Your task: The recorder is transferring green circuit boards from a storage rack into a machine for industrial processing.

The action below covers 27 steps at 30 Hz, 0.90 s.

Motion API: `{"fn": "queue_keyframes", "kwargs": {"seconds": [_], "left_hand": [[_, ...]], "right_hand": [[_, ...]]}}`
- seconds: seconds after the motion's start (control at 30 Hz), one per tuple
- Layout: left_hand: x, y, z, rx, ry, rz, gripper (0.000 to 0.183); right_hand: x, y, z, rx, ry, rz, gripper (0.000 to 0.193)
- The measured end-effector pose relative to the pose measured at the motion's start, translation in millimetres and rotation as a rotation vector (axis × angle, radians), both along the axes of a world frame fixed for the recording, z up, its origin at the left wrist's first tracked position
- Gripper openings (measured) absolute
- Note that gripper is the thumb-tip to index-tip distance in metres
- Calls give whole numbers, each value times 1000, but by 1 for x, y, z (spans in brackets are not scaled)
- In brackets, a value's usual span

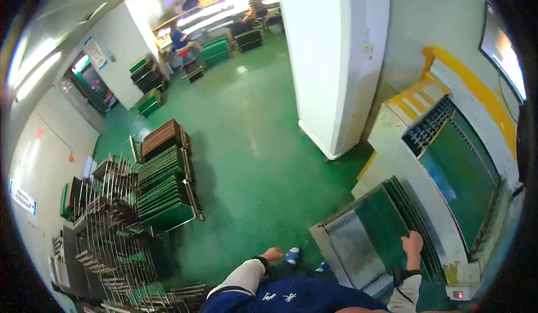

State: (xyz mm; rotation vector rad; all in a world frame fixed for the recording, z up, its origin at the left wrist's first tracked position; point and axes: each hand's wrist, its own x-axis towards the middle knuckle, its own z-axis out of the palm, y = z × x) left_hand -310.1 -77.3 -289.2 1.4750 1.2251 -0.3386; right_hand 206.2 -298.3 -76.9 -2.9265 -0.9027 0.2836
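Observation:
My right hand (413, 241) is closed at the edge of a green panel (385, 222), with the thumb up. The panel stands at the front of several similar upright panels in a slotted rack (338, 222). A grey metallic sheet surface (353, 246) shows inside the rack's frame, left of the panel. My left hand (273, 254) hangs in front of my body above the floor, fingers curled, with nothing seen in it. Dark bands circle both wrists over white sleeves. Beyond the rack, a machine (386, 125) holds a large green board (462, 173) on its conveyor rollers.
Metal wire racks (106, 218) crowd the left side, next to a rack of green panels (165, 187) and brown panels (159, 139). A white pillar (325, 61) rises ahead. Far off, people sit at a lit bench (216, 13) near green crates (217, 51). The floor (246, 145) is green.

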Motion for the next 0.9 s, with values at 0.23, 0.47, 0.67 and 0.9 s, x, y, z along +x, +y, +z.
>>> {"fn": "queue_keyframes", "kwargs": {"seconds": [0.23, 0.47, 0.67, 0.9], "left_hand": [[3, -30, -38, -19, -197, -358, 32], [15, -27, -7, 32, -131, -510, 37], [-5, -45, -43, 208, -217, -468, 38], [-24, -49, -31, 125, -270, -228, 37]], "right_hand": [[-14, -3, -6, 58, -87, -24, 36], [-12, -1, -11, 78, -162, -6, 41], [-20, -2, -7, 174, -227, -3, 37], [-43, 5, 19, 104, -130, -42, 44]]}}
